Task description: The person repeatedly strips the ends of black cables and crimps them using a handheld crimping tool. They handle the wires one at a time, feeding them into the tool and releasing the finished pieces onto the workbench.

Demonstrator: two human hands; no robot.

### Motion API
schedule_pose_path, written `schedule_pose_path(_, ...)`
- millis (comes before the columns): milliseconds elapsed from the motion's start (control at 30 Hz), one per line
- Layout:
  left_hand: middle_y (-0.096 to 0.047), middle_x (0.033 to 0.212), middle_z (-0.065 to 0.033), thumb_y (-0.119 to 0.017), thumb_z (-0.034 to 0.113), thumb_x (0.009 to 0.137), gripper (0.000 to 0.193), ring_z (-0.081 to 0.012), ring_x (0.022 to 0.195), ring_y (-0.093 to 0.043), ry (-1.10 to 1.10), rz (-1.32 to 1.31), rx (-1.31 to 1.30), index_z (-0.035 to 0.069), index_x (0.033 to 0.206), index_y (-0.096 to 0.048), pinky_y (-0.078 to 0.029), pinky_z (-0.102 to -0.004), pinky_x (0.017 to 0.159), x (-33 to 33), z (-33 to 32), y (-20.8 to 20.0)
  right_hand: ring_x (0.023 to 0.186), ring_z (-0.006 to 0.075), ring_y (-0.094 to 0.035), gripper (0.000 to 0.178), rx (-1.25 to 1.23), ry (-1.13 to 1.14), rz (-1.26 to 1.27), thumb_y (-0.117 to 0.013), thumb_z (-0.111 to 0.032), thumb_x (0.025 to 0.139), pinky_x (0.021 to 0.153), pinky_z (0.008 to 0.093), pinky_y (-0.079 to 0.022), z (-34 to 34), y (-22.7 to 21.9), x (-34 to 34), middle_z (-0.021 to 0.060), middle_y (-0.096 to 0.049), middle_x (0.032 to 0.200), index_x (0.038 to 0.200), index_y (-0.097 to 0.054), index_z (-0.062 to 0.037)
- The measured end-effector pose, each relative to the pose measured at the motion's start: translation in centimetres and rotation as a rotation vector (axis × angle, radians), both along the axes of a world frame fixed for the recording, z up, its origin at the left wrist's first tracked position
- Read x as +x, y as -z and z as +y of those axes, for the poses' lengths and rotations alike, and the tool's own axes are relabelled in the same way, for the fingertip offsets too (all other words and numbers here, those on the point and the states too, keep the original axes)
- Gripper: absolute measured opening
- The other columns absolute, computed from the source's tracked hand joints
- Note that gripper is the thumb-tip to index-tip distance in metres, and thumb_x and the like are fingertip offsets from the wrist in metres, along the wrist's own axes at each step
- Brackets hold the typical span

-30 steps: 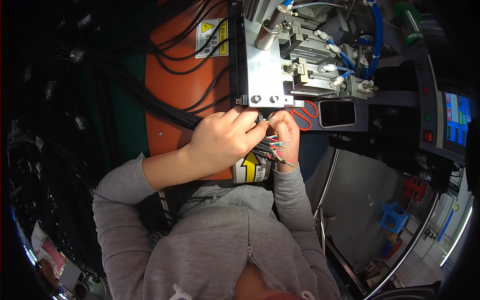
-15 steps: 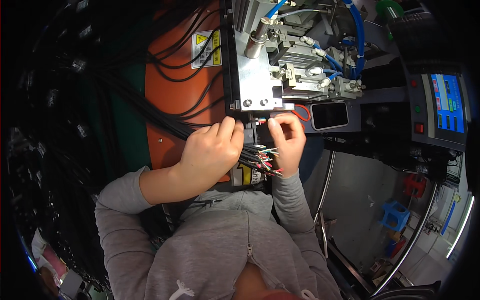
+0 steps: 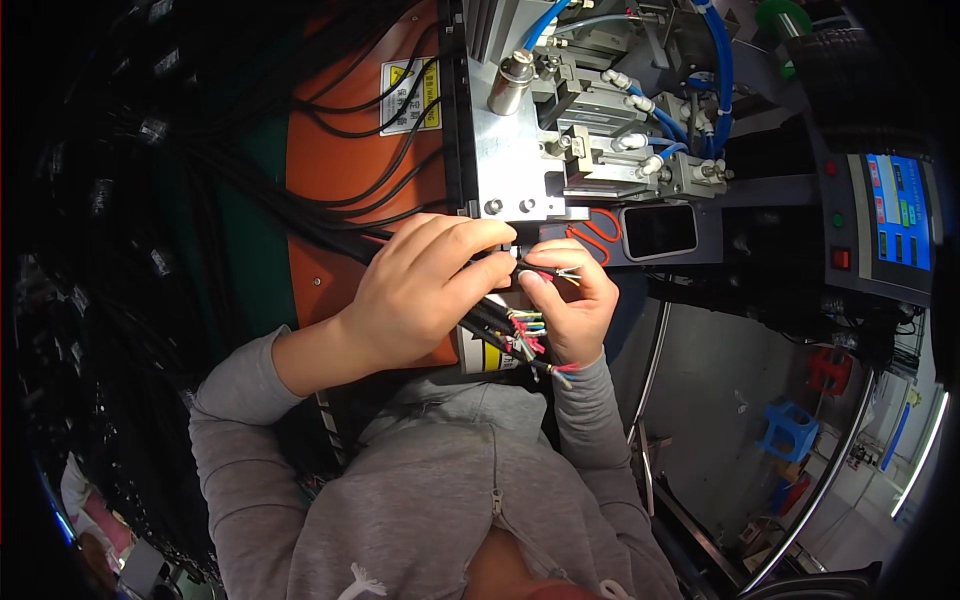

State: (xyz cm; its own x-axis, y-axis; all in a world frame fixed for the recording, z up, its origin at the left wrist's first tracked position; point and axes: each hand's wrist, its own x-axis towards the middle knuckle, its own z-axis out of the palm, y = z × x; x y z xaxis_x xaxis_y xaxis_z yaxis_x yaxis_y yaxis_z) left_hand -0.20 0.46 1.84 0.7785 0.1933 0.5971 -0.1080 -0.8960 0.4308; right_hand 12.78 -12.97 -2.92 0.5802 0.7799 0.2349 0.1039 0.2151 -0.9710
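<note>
A black cable end with thin coloured wires (image 3: 566, 274) sticks out between my hands, just below the metal fixture (image 3: 515, 165). My left hand (image 3: 405, 285) is closed on this cable, with thumb and forefinger pinched close to the fixture's lower edge. My right hand (image 3: 577, 310) pinches the same cable beside its fanned wire tips. Below my left hand lies a bundle of black cables (image 3: 485, 318), whose stripped ends show red, white, green, yellow and blue wires near my right wrist. My fingers partly hide the pinched length.
Pneumatic cylinders with blue hoses (image 3: 620, 130) fill the machine's far right. Right of the fixture are orange-handled scissors (image 3: 597, 232) and a phone (image 3: 659, 232). A control screen (image 3: 900, 210) stands at far right. More black cables (image 3: 330, 215) cross the orange surface (image 3: 320, 260) on the left.
Both hands have come together below the fixture. One cable end now stands apart from the bundle between my fingers, and more of the scissor handles shows.
</note>
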Motion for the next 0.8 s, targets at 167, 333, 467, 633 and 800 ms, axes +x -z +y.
schedule_pose_path(167, -0.063, 0.099, -0.0097, -0.071, 0.009, 0.071, 0.027, -0.0248, 0.085, -0.061, 0.002, 0.098, 0.057, 0.001, 0.096, -0.065, -0.049, -0.0341, 0.072, 0.1, -0.3, 0.5, 0.086, 0.017, -0.06, 0.02, 0.044, 0.029, -0.003, -0.069, 0.008, 0.074, 0.076, 0.0268, -0.047, 0.0, -0.3, -0.4, 0.011, -0.063, 0.093, 0.092, -0.063, 0.0033)
schedule_pose_path(333, -0.06, 0.101, -0.0144, -0.073, 0.011, 0.073, 0.03, -0.0237, 0.078, -0.06, 0.075, -0.146, -0.105, 0.0, 0.097, -0.059, -0.051, -0.0348, 0.07, -0.6, 0.5, 0.3, 0.085, 0.0174, -0.059, 0.019, 0.118, 0.092, 0.141, -0.067, 0.011, 0.074, 0.075, 0.0277, -0.047, 0.1, -0.2, -0.8, 0.0126, -0.062, 0.093, 0.091, -0.061, 0.0039)
schedule_pose_path(467, -0.061, 0.085, -0.0095, -0.075, 0.014, 0.068, 0.032, -0.0186, 0.062, -0.057, 0.024, 0.023, 0.099, 0.0, 0.094, -0.063, -0.046, -0.0275, 0.049, -0.4, 0.4, 0.4, 0.08, 0.0192, -0.061, 0.024, 0.278, 0.086, -0.031, -0.069, 0.015, 0.071, 0.072, 0.0296, -0.05, 0.7, -1.3, -1.1, 0.0136, -0.062, 0.089, 0.088, -0.057, 0.003)
schedule_pose_path(633, -0.061, 0.076, -0.0092, -0.071, 0.005, 0.072, 0.023, -0.0212, 0.062, -0.06, 0.031, -0.021, -0.005, -0.002, 0.092, -0.064, -0.046, -0.0294, 0.05, -0.5, 0.1, 0.5, 0.079, 0.0212, -0.063, 0.039, 0.346, 0.19, -0.057, -0.072, 0.016, 0.066, 0.071, 0.0311, -0.051, 1.9, -1.7, -2.2, 0.0133, -0.064, 0.084, 0.096, -0.054, -0.0008)
schedule_pose_path(800, -0.061, 0.074, -0.0102, -0.069, 0.003, 0.073, 0.019, -0.0224, 0.062, -0.062, 0.028, -0.047, -0.084, -0.003, 0.09, -0.064, -0.047, -0.0299, 0.051, 0.1, 0.0, 0.6, 0.077, 0.0221, -0.063, 0.039, 0.331, 0.258, -0.448, -0.075, 0.013, 0.065, 0.069, 0.0324, -0.05, 2.0, -1.1, -1.6, 0.0115, -0.065, 0.085, 0.096, -0.057, -0.0019)
